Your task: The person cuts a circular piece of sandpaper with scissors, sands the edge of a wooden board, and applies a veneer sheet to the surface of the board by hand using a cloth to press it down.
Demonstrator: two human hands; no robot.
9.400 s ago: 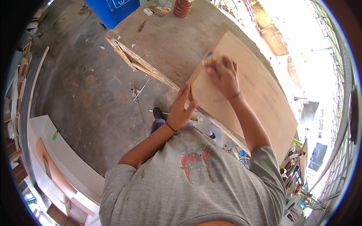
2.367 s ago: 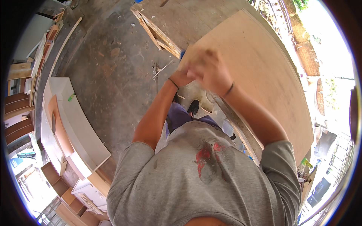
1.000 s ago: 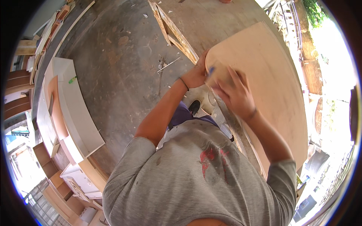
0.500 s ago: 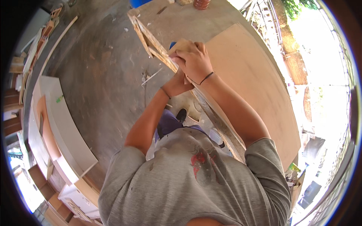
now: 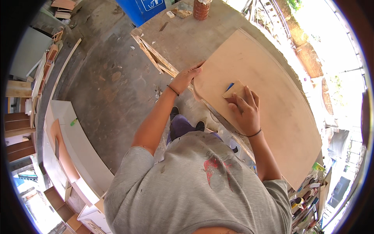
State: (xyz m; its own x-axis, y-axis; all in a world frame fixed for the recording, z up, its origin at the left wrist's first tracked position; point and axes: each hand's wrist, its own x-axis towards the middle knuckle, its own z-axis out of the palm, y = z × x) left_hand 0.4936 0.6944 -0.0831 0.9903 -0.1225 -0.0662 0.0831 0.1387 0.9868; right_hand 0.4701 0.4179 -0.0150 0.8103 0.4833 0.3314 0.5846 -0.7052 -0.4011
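Note:
A broad tan wooden board (image 5: 272, 101) with rounded corners lies flat on the worktable. My right hand (image 5: 247, 113) rests on it, its fingers closed over a folded tan piece of sandpaper (image 5: 235, 90) that shows a bit of blue along its far left edge. At the board's near left corner, my left hand (image 5: 187, 80) grips the edge. Part of its fingers is hidden there.
The worktable's split wooden edge (image 5: 157, 58) runs along its left side. On its far end stand a reddish-brown container (image 5: 201, 9) and a small white block (image 5: 170, 14). A blue bin (image 5: 142, 11) is beyond. Pale cabinet panels (image 5: 74, 132) lie on the left.
My right hand has moved from the far left corner back onto the board's face, with the sandpaper. My left hand has shifted slightly away from me along the edge. My view has shifted.

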